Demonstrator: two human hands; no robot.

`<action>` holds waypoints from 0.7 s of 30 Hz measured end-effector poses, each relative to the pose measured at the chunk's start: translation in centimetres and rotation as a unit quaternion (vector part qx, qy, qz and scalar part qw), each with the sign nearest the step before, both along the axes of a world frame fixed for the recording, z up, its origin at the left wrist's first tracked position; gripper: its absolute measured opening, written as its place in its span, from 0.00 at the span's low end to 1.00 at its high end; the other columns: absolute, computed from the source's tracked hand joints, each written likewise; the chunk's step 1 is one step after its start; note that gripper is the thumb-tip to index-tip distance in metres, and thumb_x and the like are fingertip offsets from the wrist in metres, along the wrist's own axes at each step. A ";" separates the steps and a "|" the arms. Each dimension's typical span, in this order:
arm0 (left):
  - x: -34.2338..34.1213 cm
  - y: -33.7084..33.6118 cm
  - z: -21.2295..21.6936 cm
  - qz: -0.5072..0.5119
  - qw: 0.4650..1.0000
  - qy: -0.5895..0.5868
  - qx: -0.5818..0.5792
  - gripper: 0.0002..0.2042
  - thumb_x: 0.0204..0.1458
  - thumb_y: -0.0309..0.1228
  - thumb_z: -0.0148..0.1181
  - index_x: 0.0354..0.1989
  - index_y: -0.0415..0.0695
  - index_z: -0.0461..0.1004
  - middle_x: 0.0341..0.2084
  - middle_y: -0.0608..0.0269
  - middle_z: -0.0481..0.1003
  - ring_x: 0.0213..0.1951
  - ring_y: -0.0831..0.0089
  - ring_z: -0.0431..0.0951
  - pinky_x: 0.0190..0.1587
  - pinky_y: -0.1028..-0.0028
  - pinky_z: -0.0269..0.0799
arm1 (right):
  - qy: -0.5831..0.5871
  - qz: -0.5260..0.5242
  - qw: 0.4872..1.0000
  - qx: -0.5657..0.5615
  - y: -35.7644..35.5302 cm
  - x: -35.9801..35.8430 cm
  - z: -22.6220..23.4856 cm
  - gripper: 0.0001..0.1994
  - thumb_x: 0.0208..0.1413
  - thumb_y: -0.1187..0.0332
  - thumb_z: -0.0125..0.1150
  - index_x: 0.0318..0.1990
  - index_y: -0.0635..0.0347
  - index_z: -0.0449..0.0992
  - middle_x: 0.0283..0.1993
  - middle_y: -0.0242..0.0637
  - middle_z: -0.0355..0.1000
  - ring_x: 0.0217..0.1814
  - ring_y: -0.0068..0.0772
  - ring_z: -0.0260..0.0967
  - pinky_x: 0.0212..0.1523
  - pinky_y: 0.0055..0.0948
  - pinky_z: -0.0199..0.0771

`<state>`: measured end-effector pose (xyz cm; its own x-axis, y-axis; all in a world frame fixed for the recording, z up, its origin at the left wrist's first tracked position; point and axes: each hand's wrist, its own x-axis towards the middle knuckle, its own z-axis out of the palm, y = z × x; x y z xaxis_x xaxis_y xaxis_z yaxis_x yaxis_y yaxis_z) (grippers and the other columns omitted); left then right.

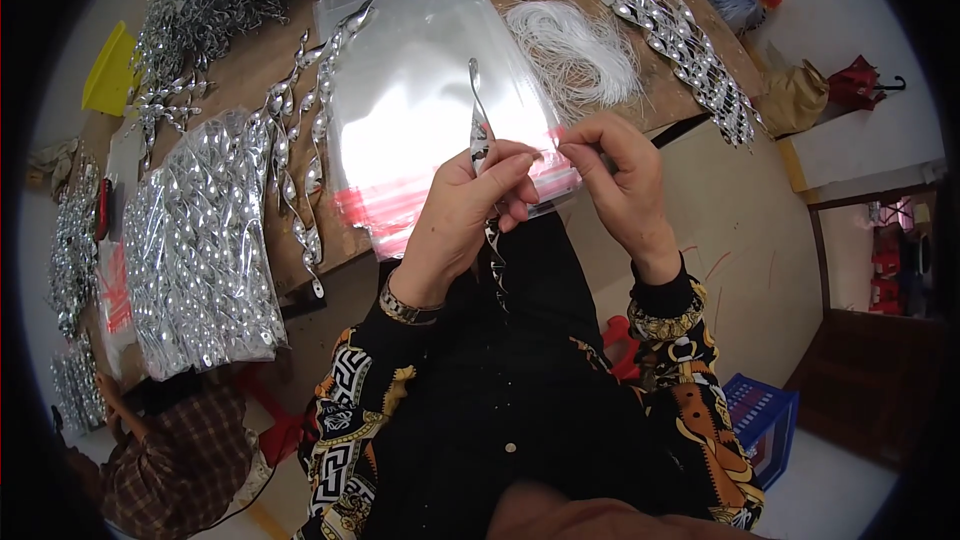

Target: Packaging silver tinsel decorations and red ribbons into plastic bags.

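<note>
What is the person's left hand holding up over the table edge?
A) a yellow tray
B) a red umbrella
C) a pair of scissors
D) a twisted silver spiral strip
D: the left hand grips a twisted silver spiral strip that rises above the fingers in front of the stack of clear plastic bags, while the right hand pinches something fine beside it, too thin to make out.

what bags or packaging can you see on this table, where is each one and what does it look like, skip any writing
Stack of clear plastic bags: centre of the wooden table, flat rectangles with red strips along the near edge.
Filled clear bags: left edge of the table, packed with silver spiral pieces.
More filled bags: far left, the same silver contents, partly out of view.
</note>
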<state>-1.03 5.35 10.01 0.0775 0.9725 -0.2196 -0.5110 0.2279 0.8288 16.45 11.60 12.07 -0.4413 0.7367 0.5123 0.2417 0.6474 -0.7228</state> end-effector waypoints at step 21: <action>-0.1 -0.7 1.5 0.043 0.981 0.184 0.033 0.08 0.56 0.31 0.55 0.33 0.38 0.74 0.20 0.69 0.72 0.20 0.85 0.70 0.22 0.86 0.63 | -0.031 0.068 0.987 -0.145 -2.0 -1.7 0.9 0.12 0.53 0.78 0.58 0.47 0.64 0.72 0.34 0.34 0.73 0.30 0.19 0.67 0.34 0.20 0.67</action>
